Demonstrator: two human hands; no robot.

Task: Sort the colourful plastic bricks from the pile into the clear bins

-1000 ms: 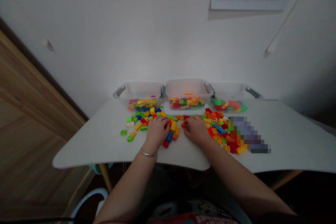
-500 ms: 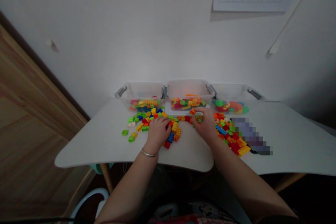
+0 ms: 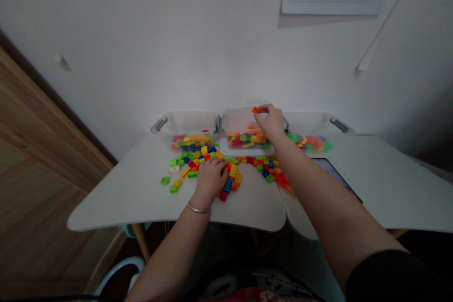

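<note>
Between thumb and fingertips, my right hand (image 3: 272, 123) pinches a small orange building brick (image 3: 255, 110). It holds the brick above the middle clear plastic box (image 3: 240, 118), which has mixed bricks in its bottom. My left hand (image 3: 211, 179) lies curled over the loose bricks on the table, its fingers bent down. Red shows by its thumb, but what its fingers close on is hidden. Just right of that hand are a yellow brick (image 3: 233, 171), a blue brick (image 3: 228, 185) and a red brick (image 3: 222, 196). Green bricks (image 3: 193, 174) lie to its left.
A left clear box (image 3: 191, 120) holds bricks, and a right clear box (image 3: 314, 120) holds round coloured pieces. More bricks (image 3: 271, 170) are spread on the white table (image 3: 123, 198), partly under my right forearm. A phone or tablet (image 3: 336, 174) lies at the right.
My right hand has risen and moved forward with the orange brick, from over the loose bricks to above the middle box. My left hand stays at the pile.
</note>
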